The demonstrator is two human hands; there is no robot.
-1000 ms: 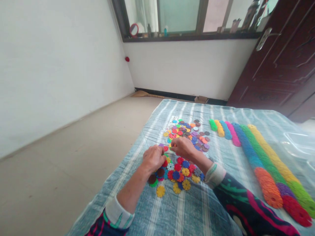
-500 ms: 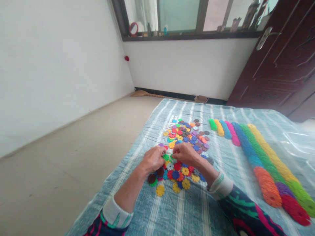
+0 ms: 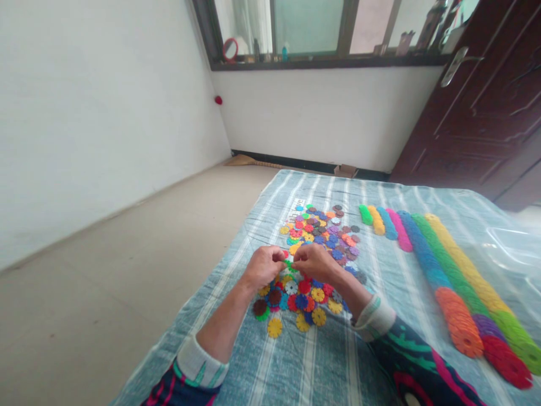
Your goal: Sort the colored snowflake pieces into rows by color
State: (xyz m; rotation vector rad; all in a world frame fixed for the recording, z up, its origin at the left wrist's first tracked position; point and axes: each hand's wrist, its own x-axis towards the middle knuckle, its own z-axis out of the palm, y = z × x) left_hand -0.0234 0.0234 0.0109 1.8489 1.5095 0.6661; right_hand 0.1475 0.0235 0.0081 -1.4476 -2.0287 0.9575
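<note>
Brought left hand [image 3: 265, 266] and right hand [image 3: 316, 263] closer together over last half-second.
Pinching green discs [image 3: 288, 263] in both hands' fingers, near loose multicoloured discs [image 3: 317, 295].

Seven disc rows [image 3: 452, 262], one mirror [image 3: 230, 49], one door [image 3: 486, 107]

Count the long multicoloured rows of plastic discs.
3, side by side on the striped blue cloth: blue-orange row left, green-purple-red row centre, yellow-lime row right. None looks hidden.
</note>
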